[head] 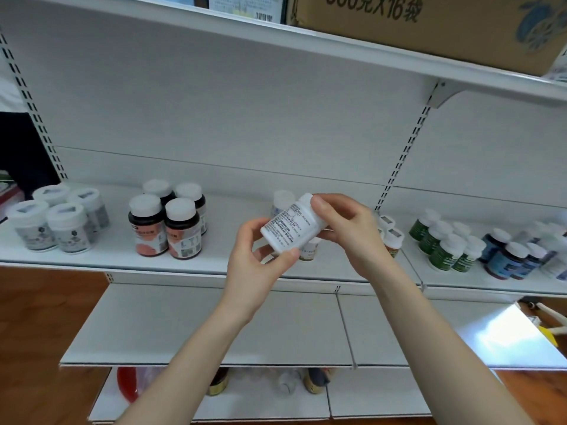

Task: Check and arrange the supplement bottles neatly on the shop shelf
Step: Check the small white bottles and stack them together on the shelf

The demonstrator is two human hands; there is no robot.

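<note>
1. A white bottle [293, 227] is held tilted above the shelf [101, 256], printed label facing up.
2. The left hand [257, 265] grips its base; the right hand [346, 228] pinches its cap end.
3. Four dark bottles [167, 222] with white caps stand left; green bottles [445, 243] stand right.
4. Smooth white metal shelving.

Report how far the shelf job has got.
Done, seemingly: white jars, pink-label bottles and green bottles stand in tidy clusters on the shelf. In hand: left hand and right hand hold a white bottle tilted, label text up, being checked. Left: shelving it, plus the bottles behind the hands.
</note>
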